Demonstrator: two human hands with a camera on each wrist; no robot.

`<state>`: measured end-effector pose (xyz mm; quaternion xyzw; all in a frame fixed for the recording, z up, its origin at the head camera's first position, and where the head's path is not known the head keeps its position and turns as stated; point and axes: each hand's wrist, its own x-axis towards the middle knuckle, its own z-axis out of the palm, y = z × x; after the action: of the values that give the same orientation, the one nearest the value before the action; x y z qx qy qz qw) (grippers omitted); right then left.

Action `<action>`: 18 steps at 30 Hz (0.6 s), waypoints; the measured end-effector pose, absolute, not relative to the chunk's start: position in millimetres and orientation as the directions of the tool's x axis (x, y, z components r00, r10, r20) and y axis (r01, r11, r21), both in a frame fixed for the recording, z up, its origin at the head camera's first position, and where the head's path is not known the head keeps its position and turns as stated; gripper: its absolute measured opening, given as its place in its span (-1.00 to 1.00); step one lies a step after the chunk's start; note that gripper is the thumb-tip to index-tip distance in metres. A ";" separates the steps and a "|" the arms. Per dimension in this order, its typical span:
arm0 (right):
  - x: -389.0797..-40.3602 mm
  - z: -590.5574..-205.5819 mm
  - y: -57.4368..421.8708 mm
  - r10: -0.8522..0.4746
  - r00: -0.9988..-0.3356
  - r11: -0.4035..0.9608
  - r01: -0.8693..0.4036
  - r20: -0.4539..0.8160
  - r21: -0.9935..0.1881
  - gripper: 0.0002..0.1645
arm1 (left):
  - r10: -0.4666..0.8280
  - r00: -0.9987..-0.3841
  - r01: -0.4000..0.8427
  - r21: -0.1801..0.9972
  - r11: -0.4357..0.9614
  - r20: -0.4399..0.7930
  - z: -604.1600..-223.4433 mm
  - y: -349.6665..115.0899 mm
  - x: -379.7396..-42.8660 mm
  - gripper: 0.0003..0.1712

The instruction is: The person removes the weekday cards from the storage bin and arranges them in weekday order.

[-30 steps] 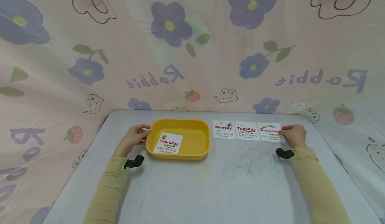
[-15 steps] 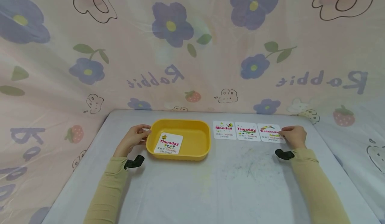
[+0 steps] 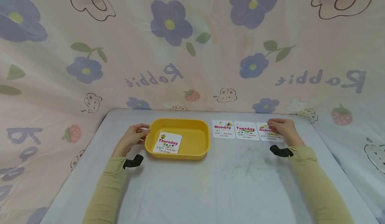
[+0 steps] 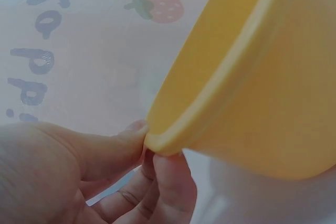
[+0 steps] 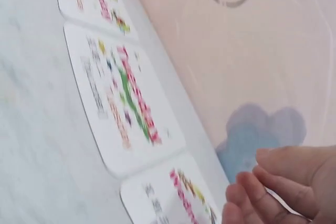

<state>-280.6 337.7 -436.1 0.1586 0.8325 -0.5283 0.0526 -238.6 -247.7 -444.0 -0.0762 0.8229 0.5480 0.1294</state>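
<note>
My left hand (image 3: 131,139) pinches the left rim of a shallow yellow tray (image 3: 195,139). In the left wrist view the thumb lies at the rim's upper edge, with fingers beneath it. Inside the tray lies a white Thursday card (image 3: 167,143). To the tray's right, a Monday card (image 3: 223,132), a Tuesday card (image 3: 246,134) and a Wednesday card (image 3: 264,135) form a row. My right hand (image 3: 284,130) hovers over the Wednesday card, covering part of its upper right. In the right wrist view its fingers (image 5: 268,198) are loosely bent and hold nothing.
A white cloth-covered table (image 3: 228,190) bears everything, with grey smudges near its middle right. Behind it hangs a pink curtain (image 3: 210,70) printed with flowers and rabbits. A black wrist mount (image 3: 281,151) sticks out beside the right cuff, another mount (image 3: 133,161) beside the left.
My right hand has left the right edge of the Wednesday card and moved left over its face. The left hand, tray and cards stay in place.
</note>
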 end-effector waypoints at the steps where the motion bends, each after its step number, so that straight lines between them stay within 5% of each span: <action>1: -280.2 -434.2 332.6 0.178 -0.949 0.388 0.310 -0.259 -0.868 -0.36 | 0.016 -0.956 -0.265 0.883 0.388 -0.294 -443.9 -247.8 -238.6 -0.58; 18: -272.2 -414.5 237.5 -0.186 -0.957 0.267 0.167 -0.221 -0.949 -0.41 | 0.010 -0.955 -0.270 0.880 0.391 -0.297 -442.1 -247.0 -239.5 -0.57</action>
<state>-272.2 237.5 -414.5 -0.0060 0.7825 -0.6053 0.1461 -239.5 -247.0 -442.1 -0.0790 0.8240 0.5463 0.1281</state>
